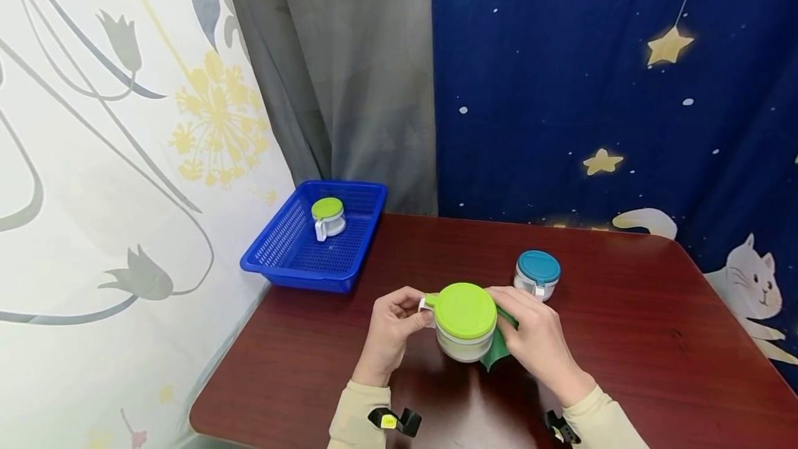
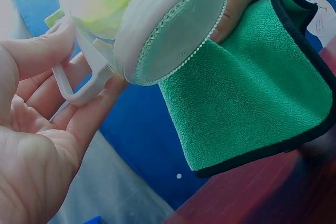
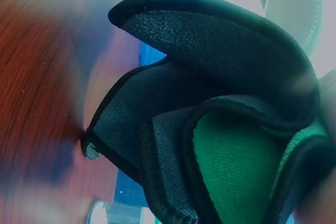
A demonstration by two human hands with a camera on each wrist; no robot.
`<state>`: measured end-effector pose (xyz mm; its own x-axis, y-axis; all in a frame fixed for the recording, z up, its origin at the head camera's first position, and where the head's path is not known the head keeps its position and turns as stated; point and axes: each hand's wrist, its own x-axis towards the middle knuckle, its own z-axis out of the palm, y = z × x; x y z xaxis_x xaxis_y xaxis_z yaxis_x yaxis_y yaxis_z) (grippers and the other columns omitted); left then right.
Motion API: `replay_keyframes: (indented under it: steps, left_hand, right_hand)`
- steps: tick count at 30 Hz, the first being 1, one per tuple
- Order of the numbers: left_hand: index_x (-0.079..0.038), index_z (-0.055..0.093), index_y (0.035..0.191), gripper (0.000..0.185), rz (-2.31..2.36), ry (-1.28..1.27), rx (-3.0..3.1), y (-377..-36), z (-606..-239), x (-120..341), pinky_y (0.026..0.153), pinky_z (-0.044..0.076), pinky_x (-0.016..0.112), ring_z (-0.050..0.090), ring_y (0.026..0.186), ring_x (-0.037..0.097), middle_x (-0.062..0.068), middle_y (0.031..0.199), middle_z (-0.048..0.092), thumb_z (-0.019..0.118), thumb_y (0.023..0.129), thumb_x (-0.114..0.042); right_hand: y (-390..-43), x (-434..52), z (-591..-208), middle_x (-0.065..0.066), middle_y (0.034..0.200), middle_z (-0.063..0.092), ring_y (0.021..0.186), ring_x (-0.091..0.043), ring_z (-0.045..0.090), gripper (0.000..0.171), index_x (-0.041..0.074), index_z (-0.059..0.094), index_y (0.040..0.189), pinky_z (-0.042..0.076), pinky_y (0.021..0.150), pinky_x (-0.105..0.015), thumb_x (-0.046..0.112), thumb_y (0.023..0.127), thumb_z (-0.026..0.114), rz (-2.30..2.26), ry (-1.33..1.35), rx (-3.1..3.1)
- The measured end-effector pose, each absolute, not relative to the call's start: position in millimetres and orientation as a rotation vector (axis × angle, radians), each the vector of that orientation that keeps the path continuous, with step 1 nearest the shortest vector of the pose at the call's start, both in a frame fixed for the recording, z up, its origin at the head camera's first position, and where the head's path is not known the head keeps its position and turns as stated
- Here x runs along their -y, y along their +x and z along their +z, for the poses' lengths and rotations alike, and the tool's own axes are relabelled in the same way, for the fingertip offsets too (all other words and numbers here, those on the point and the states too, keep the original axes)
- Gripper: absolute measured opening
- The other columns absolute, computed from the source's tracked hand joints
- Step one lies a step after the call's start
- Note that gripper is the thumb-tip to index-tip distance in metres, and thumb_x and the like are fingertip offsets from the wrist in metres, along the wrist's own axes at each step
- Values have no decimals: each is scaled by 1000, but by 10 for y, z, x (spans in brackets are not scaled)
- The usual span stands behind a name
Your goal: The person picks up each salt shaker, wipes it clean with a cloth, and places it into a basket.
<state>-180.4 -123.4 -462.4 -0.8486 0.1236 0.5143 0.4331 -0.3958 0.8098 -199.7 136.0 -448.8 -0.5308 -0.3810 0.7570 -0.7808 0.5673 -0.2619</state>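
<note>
The person's left hand (image 1: 391, 328) pinches the handle (image 2: 74, 98) of a green-lidded jar (image 1: 464, 346), thumb on one side and fingers on the other. The right hand (image 1: 541, 338) grips a folded cloth (image 2: 247, 93), green with black edging, against the jar's other side; one corner hangs below. The jar is up off the table (image 1: 623, 352), between the two hands, and its ridged base shows from beneath. Just beyond the right hand stands a blue-lidded jar (image 1: 539, 267). At the table's far left sits a blue basket (image 1: 312, 279), with a second green-lidded jar (image 1: 334, 224) upright in it. A grey curtain (image 1: 374, 89) and a starry blue one (image 1: 536, 89) hang behind.
</note>
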Motion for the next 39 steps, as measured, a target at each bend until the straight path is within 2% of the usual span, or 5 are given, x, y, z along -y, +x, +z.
replay_keyframes:
  steps: [5,10,21,30,39]
  left_hand:
    - [22,58,104,27,-2355,-766,1606,-1807,-4639,1241,74,58,29,71,90,17,20,109,72,72,87,7]
    - [22,58,104,28,-2360,-783,1611,-1809,-4649,1243,74,58,29,71,91,18,20,109,72,72,87,5]
    - [21,59,103,24,-2345,-825,1648,-1819,-4657,1233,74,58,29,72,93,21,22,108,72,71,86,9]
    - [16,64,103,20,-2333,-862,1685,-1818,-4664,1228,73,59,30,72,90,22,21,107,72,71,86,9]
    - [10,68,103,20,-2312,-888,1728,-1818,-4666,1230,72,59,30,72,91,23,24,107,71,74,85,5]
  right_hand:
    - [-2002,-1360,-4487,10,121,67,111,-12,63,56,23,69,126,44,97,-16,2,76,83,844,932,2141]
    - [-1999,-1354,-4454,12,124,66,112,-9,63,58,26,67,130,44,97,-14,4,79,83,906,919,2172]
    - [-2029,-1411,-4257,9,124,67,113,-13,62,57,21,68,131,43,96,-13,-4,81,78,1015,863,2151]
    - [-2000,-1448,-4031,1,126,67,116,-17,61,59,16,69,129,44,99,-18,-13,78,77,1063,984,2071]
    - [-2028,-1418,-3998,-8,124,67,115,-24,62,56,12,71,123,43,102,-21,-19,76,72,1045,1191,1986]
